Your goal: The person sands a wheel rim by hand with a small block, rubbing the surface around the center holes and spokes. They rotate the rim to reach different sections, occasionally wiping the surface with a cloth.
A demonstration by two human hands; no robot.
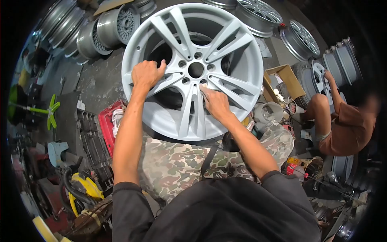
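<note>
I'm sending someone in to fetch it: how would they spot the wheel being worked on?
Start at the camouflage trousers in the middle of the floor. The pale grey wheel rests against them, with the left hand and right hand on its spokes. Unlike the darker, shinier rims stacked behind, it is matt, with paired spokes.

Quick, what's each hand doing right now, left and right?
Left hand: closed around a spoke of the grey wheel.
Right hand: closed on a small pale pad, pressing it to a spoke by the hub.
</note>
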